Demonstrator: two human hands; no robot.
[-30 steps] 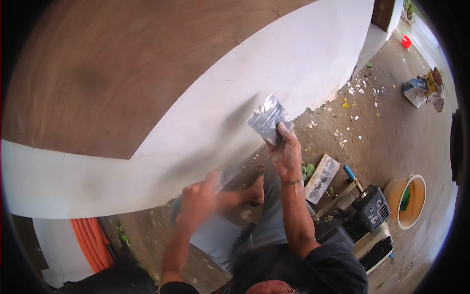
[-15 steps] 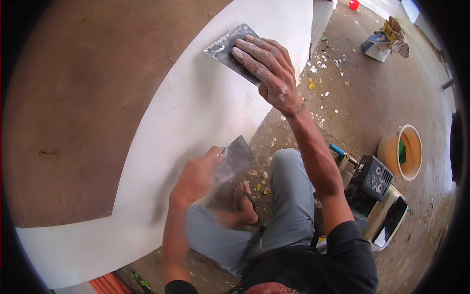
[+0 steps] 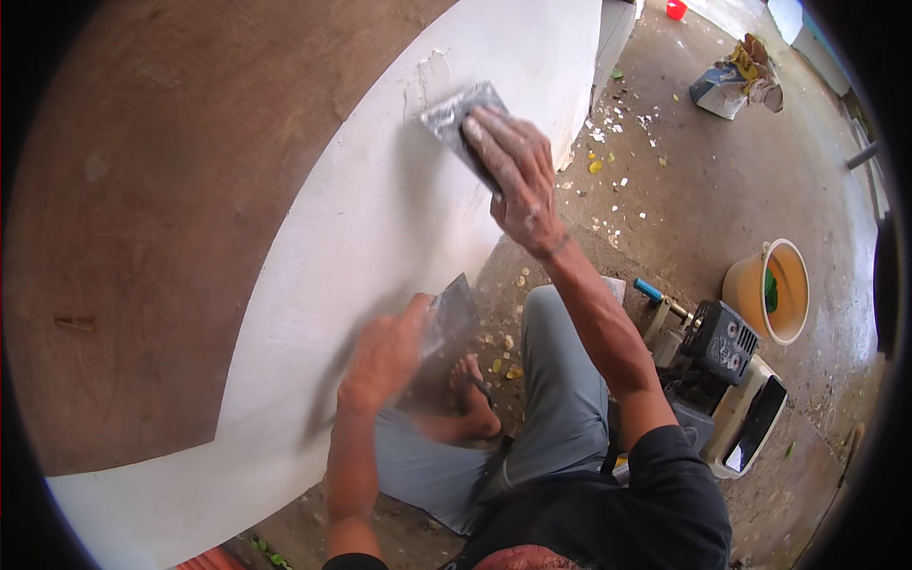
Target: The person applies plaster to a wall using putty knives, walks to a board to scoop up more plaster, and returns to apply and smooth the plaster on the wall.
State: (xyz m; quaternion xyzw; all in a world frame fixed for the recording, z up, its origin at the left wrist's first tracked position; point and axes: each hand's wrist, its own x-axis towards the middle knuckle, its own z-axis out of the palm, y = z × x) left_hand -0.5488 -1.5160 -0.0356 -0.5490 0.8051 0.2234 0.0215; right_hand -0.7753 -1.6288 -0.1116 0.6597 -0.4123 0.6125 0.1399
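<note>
In my right hand (image 3: 518,171) is a flat grey filling knife (image 3: 460,112), its blade edge smeared with white filler. The fingers lie spread along the blade, which is against or very near the white wall border (image 3: 323,247). A ridged patch of filler (image 3: 434,74) shows on the wall just beyond that blade. Lower down, my left hand (image 3: 382,350) is closed round a second filling knife (image 3: 450,313), whose grey blade points up and right, apart from the first. The left knife's handle is hidden in the fist.
A brown panel (image 3: 171,209) adjoins the white border on the left. On the floor to the right are a cream bucket (image 3: 733,290), a machine with a black motor (image 3: 722,340), a torn bag (image 3: 727,90), a red container (image 3: 675,9) and scattered white flakes (image 3: 616,211).
My right hand has drawn its knife down toward me, uncovering the filler patch on the wall. My left hand has shifted slightly, and its blade is turned more edge-on.
</note>
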